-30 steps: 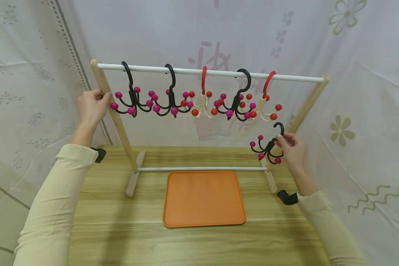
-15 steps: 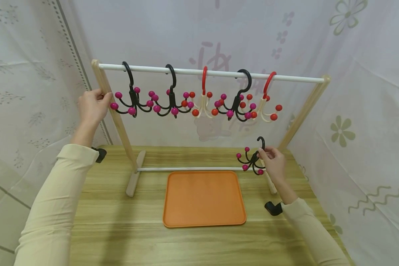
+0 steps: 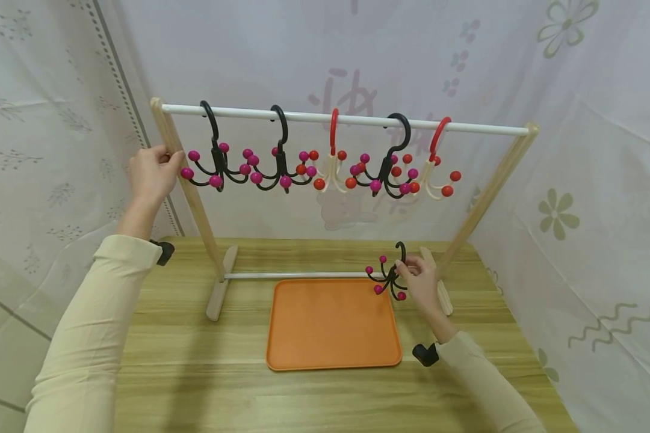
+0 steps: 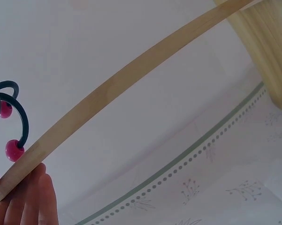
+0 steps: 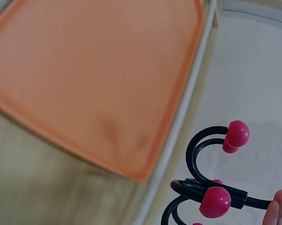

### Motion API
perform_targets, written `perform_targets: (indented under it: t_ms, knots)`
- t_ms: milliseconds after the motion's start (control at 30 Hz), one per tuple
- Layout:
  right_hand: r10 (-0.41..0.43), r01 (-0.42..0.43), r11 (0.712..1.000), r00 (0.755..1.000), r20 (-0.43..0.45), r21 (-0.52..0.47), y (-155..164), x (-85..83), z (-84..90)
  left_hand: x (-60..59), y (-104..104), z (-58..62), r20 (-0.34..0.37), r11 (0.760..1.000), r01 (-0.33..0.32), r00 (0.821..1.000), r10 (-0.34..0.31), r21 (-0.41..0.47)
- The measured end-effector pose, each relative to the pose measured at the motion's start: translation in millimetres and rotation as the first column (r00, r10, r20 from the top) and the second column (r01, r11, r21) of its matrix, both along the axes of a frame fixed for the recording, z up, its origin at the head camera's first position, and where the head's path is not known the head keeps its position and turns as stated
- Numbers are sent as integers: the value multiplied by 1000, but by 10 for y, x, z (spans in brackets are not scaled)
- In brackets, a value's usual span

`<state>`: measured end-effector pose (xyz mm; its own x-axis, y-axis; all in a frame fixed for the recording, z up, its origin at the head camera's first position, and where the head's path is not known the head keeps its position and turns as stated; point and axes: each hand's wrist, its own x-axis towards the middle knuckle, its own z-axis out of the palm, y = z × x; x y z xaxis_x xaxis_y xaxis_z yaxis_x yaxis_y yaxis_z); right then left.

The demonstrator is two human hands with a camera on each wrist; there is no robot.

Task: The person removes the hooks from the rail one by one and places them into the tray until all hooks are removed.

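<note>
Pinching the black hanger (image 3: pixel 392 275) at its neck, the right hand (image 3: pixel 421 281) is holding its body left of the fingers, ideally without swing; the left hand (image 3: pixel 153 174) is gripping the wooden post (image 3: pixel 197 207).

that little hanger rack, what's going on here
A person's right-hand grip pinches a black hanger near its hook, holding it in the air by the far right corner of an orange tray. Their left-hand grip is on the left wooden post of the rack. Five more hangers are on the white top rail: three black ones and two red-hooked ones.
</note>
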<state>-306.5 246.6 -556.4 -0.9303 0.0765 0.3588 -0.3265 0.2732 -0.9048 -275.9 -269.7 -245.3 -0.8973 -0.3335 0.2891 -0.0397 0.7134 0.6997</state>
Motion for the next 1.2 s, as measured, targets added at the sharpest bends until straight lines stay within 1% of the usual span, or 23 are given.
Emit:
perform_targets:
  t_ms: [33,67,133,167,200,267,367,433,467,533,567,600,700,767,800,833,900,1000,1033,1067,1200]
  knots:
    - [7,-6,1000,1000,20,-17,-59,74,44,2,2,2,1,1000,-1,1000,1,-1]
    - [8,-7,1000,999,53,-15,-121,163,122,5,5,5,3,1000,-2,1000,2,0]
    - [21,-16,999,995,99,-50,-257,346,295,12,9,12,2,1000,-3,1000,3,-3]
    - [29,-24,998,997,77,-62,-288,367,241,16,11,15,1,1000,-4,1000,4,-4]
    - [53,-47,995,997,65,-92,-335,424,270,21,13,19,0,1000,-5,1000,5,-6]
    - [52,-44,995,996,79,-92,-454,543,391,23,14,22,-4,1000,-6,1000,5,-9]
    - [42,-39,997,998,52,-66,-608,657,480,25,14,23,-7,1000,-7,1000,7,-12]
    - [11,-9,999,997,71,-33,-720,748,610,25,14,22,-11,1000,-6,1000,6,-15]
    - [9,-7,999,998,68,-34,-761,777,637,25,13,21,-15,1000,-6,1000,6,-20]
    - [26,-25,999,999,37,-45,-780,766,567,24,11,20,-23,1000,-3,1000,3,-28]
    - [34,-33,998,999,25,-46,-771,732,479,24,10,19,-26,999,-2,1000,1,-32]
    - [32,-31,998,999,32,-50,-784,733,459,24,9,18,-31,999,-1,1000,0,-37]
    - [52,-53,998,999,-15,-43,-694,513,-10,25,7,16,-35,999,1,999,-2,-41]
    - [50,-51,998,999,-15,-31,-651,397,-253,25,9,16,-35,999,0,999,-1,-41]
    - [60,-61,997,998,-12,-39,-661,420,-235,26,10,16,-35,999,0,999,-2,-39]
    - [67,-68,997,997,-31,-36,-629,353,-374,26,11,15,-36,999,0,999,-1,-38]
    - [51,-52,998,999,-17,-22,-645,365,-372,25,12,15,-37,999,0,999,-1,-37]
    - [39,-39,999,999,-23,-1,-654,374,-387,27,14,14,-35,999,0,999,-2,-36]
    - [22,-22,1000,999,-29,15,-642,327,-475,27,15,14,-35,999,0,999,-1,-37]
    - [20,-19,999,999,-35,28,-644,332,-473,27,16,14,-34,999,0,999,-1,-36]
    - [56,-55,998,998,-39,22,-691,480,-238,31,21,18,-29,1000,1,1000,-2,-30]
